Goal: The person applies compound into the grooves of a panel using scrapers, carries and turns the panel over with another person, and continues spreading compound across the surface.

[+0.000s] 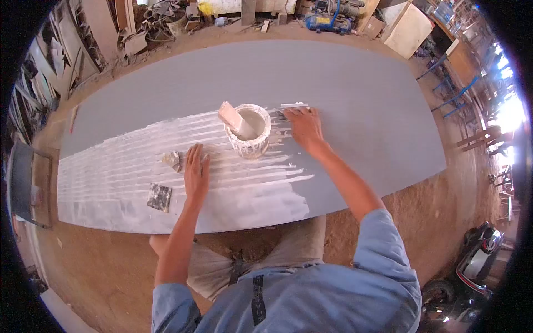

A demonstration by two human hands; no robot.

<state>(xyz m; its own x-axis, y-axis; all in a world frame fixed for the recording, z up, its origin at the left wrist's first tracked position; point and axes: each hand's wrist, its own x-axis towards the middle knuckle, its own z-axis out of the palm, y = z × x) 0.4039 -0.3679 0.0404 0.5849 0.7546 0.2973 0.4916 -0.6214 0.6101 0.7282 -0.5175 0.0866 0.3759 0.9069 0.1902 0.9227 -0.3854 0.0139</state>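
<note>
A large grey panel (355, 100) bears white ribbed paste (139, 133) over its left and near middle part. On it stands a paste-smeared bucket (250, 147) holding pale paste, with a wooden stick (230, 117) leaning out. My right hand (303, 125) is closed on a flat scraper (294, 105) that lies against the panel, right of the bucket. My left hand (196, 169) rests on the coated part with its fingers stretched out. Beside it are a crumpled lump (172, 161) and a dark, paste-spotted square pad (159, 197).
A blue compressor (327, 22) and scrap pieces stand beyond the far edge. Boards (61, 50) lean at the left, near a dark metal frame (30, 183). Blue chairs (458, 100) are at the right; a motorbike (472, 272) stands at the lower right.
</note>
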